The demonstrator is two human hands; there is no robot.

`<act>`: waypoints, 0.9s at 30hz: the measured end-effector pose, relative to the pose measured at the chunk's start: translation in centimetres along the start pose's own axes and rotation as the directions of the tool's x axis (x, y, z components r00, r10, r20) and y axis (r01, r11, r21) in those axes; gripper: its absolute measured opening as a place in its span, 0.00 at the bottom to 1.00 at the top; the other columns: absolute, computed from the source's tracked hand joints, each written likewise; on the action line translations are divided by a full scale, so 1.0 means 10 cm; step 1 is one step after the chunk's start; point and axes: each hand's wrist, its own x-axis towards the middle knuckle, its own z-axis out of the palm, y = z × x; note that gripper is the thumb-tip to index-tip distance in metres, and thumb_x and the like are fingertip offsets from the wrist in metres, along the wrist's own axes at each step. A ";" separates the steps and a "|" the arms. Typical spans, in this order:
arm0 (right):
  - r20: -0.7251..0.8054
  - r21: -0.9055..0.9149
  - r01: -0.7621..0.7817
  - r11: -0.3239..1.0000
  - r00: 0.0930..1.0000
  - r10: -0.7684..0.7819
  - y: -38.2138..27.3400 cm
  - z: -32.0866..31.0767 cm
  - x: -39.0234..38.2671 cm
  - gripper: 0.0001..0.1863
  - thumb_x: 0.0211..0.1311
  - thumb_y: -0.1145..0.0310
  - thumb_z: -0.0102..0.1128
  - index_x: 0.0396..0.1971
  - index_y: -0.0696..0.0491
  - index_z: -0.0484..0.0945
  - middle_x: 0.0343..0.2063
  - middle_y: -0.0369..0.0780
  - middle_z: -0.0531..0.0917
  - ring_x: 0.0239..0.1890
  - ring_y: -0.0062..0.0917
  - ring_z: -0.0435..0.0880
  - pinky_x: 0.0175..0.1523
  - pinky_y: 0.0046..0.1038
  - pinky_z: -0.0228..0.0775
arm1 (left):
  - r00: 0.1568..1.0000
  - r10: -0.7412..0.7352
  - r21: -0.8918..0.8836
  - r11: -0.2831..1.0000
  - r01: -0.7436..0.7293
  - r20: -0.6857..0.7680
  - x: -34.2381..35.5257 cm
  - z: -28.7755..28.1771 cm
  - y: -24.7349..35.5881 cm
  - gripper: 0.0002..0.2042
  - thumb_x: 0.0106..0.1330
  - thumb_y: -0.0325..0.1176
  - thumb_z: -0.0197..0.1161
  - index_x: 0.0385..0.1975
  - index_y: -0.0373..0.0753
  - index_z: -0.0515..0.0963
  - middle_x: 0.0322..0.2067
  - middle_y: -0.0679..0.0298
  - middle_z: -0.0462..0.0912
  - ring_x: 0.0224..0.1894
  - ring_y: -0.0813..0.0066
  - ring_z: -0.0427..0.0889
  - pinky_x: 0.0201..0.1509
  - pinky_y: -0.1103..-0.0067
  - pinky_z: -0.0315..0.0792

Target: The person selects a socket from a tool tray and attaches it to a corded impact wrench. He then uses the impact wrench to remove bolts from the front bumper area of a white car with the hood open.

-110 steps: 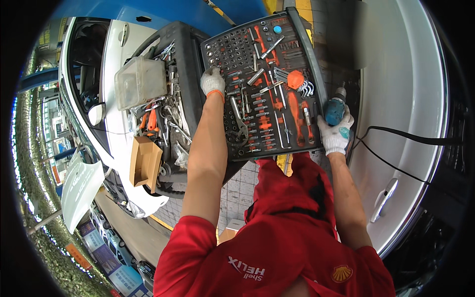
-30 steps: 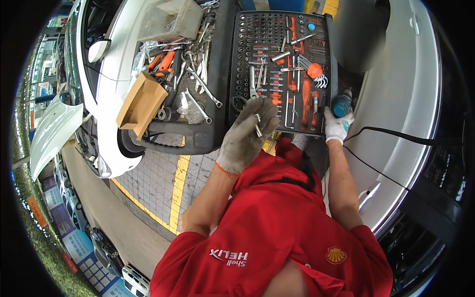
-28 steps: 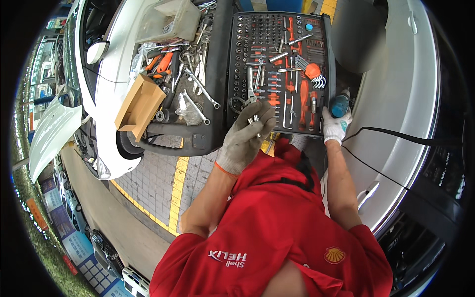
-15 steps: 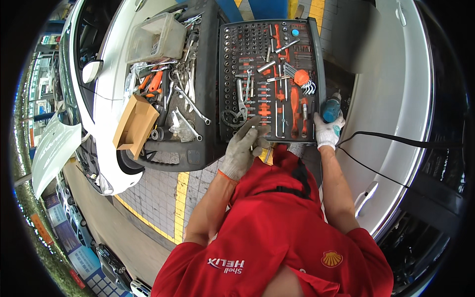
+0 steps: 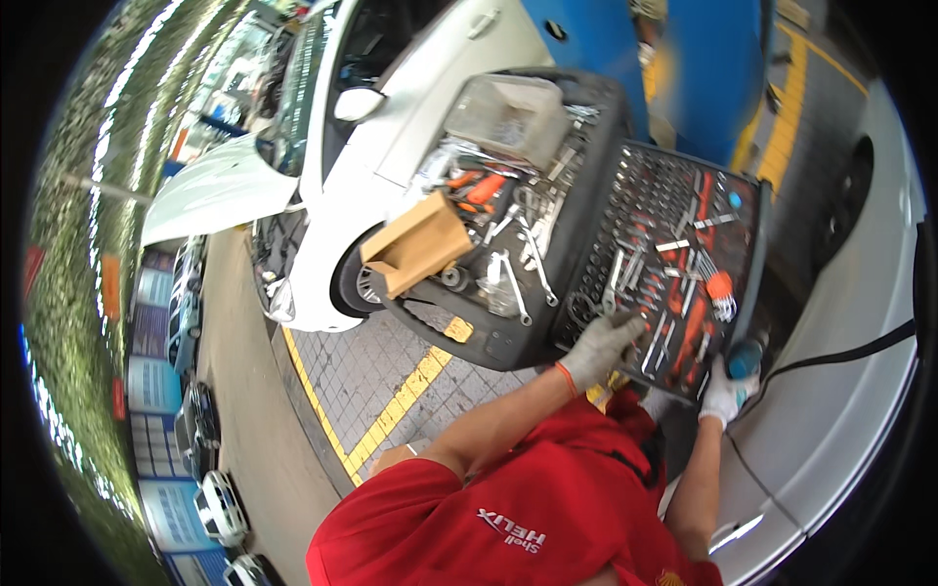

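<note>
My left hand (image 5: pixel 601 350), in a grey-white knit glove with an orange cuff, is over the near left corner of an open tool drawer (image 5: pixel 696 395). Its fingers are bent together; anything small between them is too blurred to name. At the drawer's near right corner, my right hand (image 5: pixel 724 394), in a white glove, is closed around a teal cordless driver (image 5: pixel 745 358). Inside the drawer are rows of sockets (image 5: pixel 625 200), a ratchet (image 5: pixel 614 278), a red-handled screwdriver (image 5: pixel 692 327) and a fan of hex keys (image 5: pixel 721 305) in an orange holder.
Left of the drawer, the cart top (image 5: pixel 503 344) carries a clear plastic bin (image 5: pixel 508 122), an open cardboard box (image 5: pixel 420 244) and loose wrenches (image 5: pixel 535 256). A white car (image 5: pixel 410 146) stands beyond. A silver car (image 5: pixel 860 391) and a black cable (image 5: pixel 840 354) are on the right.
The view has swung left and tilted, so the cart and drawer appear farther right and slanted. Both hands stay by the drawer, the right still around the driver.
</note>
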 end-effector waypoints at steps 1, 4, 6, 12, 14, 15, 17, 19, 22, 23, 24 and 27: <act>0.037 0.002 -0.020 1.000 0.999 0.020 -0.02 -0.02 0.00 0.39 0.55 0.61 0.84 0.64 0.64 0.78 0.55 0.54 0.87 0.56 0.46 0.87 0.65 0.43 0.77 | 1.000 0.016 0.012 1.000 -0.016 0.020 0.00 0.02 0.03 0.13 0.84 0.42 0.61 0.52 0.38 0.82 0.36 0.72 0.85 0.28 0.88 0.75 0.31 0.85 0.71; 0.108 -0.017 -0.010 1.000 0.994 0.011 -0.16 -0.09 -0.02 0.40 0.57 0.63 0.83 0.66 0.64 0.77 0.57 0.54 0.87 0.57 0.46 0.87 0.66 0.42 0.76 | 1.000 0.006 -0.023 1.000 -0.006 0.000 -0.16 0.00 0.08 0.20 0.84 0.41 0.60 0.67 0.36 0.78 0.39 0.72 0.86 0.31 0.88 0.76 0.34 0.86 0.72; 0.101 -0.012 -0.018 1.000 0.995 0.019 -0.16 -0.08 -0.02 0.43 0.56 0.61 0.83 0.70 0.62 0.73 0.59 0.54 0.85 0.59 0.47 0.86 0.68 0.42 0.75 | 1.000 0.005 -0.067 0.998 -0.005 0.012 -0.13 -0.05 0.02 0.23 0.85 0.40 0.60 0.73 0.36 0.74 0.39 0.73 0.85 0.31 0.88 0.76 0.34 0.86 0.72; 0.101 -0.062 -0.026 0.998 0.994 0.032 0.06 0.01 0.02 0.51 0.55 0.58 0.86 0.74 0.61 0.68 0.65 0.55 0.79 0.67 0.49 0.79 0.73 0.44 0.69 | 0.998 0.057 0.029 0.998 -0.057 0.000 -0.11 -0.07 0.03 0.23 0.84 0.40 0.60 0.72 0.36 0.75 0.34 0.75 0.81 0.30 0.88 0.74 0.32 0.85 0.69; 0.101 -0.036 -0.024 0.999 0.994 0.027 0.00 -0.04 0.01 0.51 0.54 0.59 0.86 0.74 0.62 0.68 0.65 0.55 0.79 0.66 0.49 0.79 0.73 0.44 0.69 | 0.999 0.043 0.092 0.995 -0.041 -0.024 -0.13 -0.03 0.09 0.22 0.83 0.42 0.61 0.70 0.36 0.78 0.42 0.67 0.87 0.27 0.85 0.76 0.30 0.85 0.72; 0.089 -0.009 -0.060 0.998 0.994 0.060 -0.05 -0.05 -0.01 0.50 0.53 0.60 0.87 0.73 0.62 0.69 0.65 0.55 0.79 0.66 0.49 0.79 0.73 0.44 0.69 | 0.999 0.041 0.097 0.995 -0.039 -0.023 -0.13 -0.02 0.11 0.22 0.83 0.42 0.62 0.69 0.36 0.78 0.43 0.67 0.87 0.27 0.85 0.76 0.30 0.85 0.72; 0.118 0.002 -0.053 0.999 0.992 0.053 -0.02 -0.05 0.01 0.51 0.54 0.60 0.87 0.74 0.62 0.68 0.65 0.55 0.79 0.66 0.49 0.79 0.73 0.44 0.69 | 0.998 0.063 0.113 0.992 -0.060 -0.024 -0.11 -0.03 0.07 0.22 0.81 0.41 0.63 0.68 0.36 0.79 0.43 0.68 0.88 0.27 0.85 0.75 0.30 0.84 0.72; 0.123 0.006 -0.043 0.999 0.992 0.042 0.03 -0.03 0.02 0.51 0.54 0.60 0.87 0.74 0.63 0.68 0.65 0.55 0.79 0.66 0.49 0.79 0.73 0.44 0.69 | 0.997 0.067 0.129 0.990 -0.063 -0.030 -0.11 -0.03 0.07 0.22 0.81 0.41 0.63 0.68 0.35 0.79 0.43 0.68 0.88 0.27 0.85 0.76 0.30 0.84 0.72; 0.101 -0.018 -0.023 1.000 0.995 0.025 0.07 -0.01 0.01 0.51 0.54 0.58 0.86 0.74 0.63 0.68 0.65 0.56 0.78 0.67 0.49 0.79 0.74 0.44 0.69 | 0.995 0.091 0.156 0.984 -0.084 -0.039 -0.08 -0.02 0.10 0.22 0.82 0.42 0.63 0.67 0.33 0.79 0.44 0.68 0.89 0.29 0.85 0.76 0.33 0.83 0.74; 0.100 -0.037 -0.020 0.999 0.995 0.024 0.06 -0.01 0.00 0.51 0.54 0.58 0.86 0.74 0.63 0.67 0.65 0.56 0.78 0.67 0.49 0.79 0.74 0.44 0.69 | 0.994 0.103 0.165 0.982 -0.095 -0.042 -0.06 -0.02 0.11 0.23 0.82 0.42 0.63 0.67 0.33 0.79 0.44 0.68 0.89 0.30 0.86 0.76 0.34 0.83 0.74; 0.098 -0.056 -0.017 0.998 0.995 0.022 0.05 -0.02 -0.01 0.52 0.55 0.58 0.86 0.74 0.63 0.67 0.65 0.56 0.78 0.67 0.50 0.78 0.74 0.44 0.69 | 0.993 0.109 0.188 0.977 -0.099 -0.043 -0.04 -0.02 0.12 0.23 0.82 0.42 0.63 0.67 0.32 0.79 0.46 0.67 0.89 0.30 0.86 0.77 0.34 0.83 0.75; 0.094 -0.048 -0.042 0.998 0.995 0.047 -0.05 -0.06 -0.06 0.52 0.55 0.57 0.86 0.74 0.63 0.67 0.65 0.56 0.77 0.67 0.50 0.78 0.75 0.44 0.68 | 0.991 0.122 0.221 0.969 -0.108 -0.050 0.01 0.01 0.18 0.23 0.82 0.42 0.62 0.67 0.32 0.79 0.48 0.65 0.90 0.30 0.86 0.79 0.35 0.82 0.76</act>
